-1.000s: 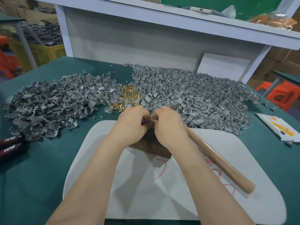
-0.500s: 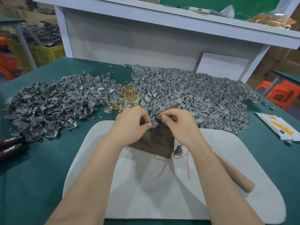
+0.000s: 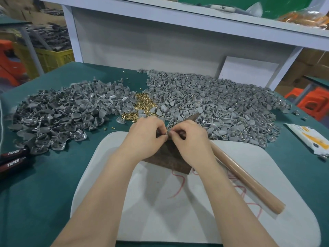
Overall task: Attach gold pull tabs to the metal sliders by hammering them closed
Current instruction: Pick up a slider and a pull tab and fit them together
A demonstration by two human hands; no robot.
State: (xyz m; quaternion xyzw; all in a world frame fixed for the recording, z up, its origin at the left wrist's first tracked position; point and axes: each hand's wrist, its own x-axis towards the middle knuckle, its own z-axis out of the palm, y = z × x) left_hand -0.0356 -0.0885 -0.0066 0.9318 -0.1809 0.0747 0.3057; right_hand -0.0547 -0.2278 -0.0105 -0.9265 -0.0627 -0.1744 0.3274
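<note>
My left hand and my right hand meet fingertip to fingertip above a dark brown block on the white board. Both pinch one small grey metal slider between them; whether a gold tab is on it is hidden by the fingers. A small heap of gold pull tabs lies just beyond my hands. Big piles of grey sliders spread to the left and right. The hammer's wooden handle lies on the board under my right wrist.
Two black-and-red handles marked TAPER lie at the left table edge. A white and yellow packet sits at the right. A white shelf unit closes off the back of the green table.
My right hand has drawn back in toward my left, and the fingertips now close together on the slider. The slider that lay by the block's near corner is hidden now.
</note>
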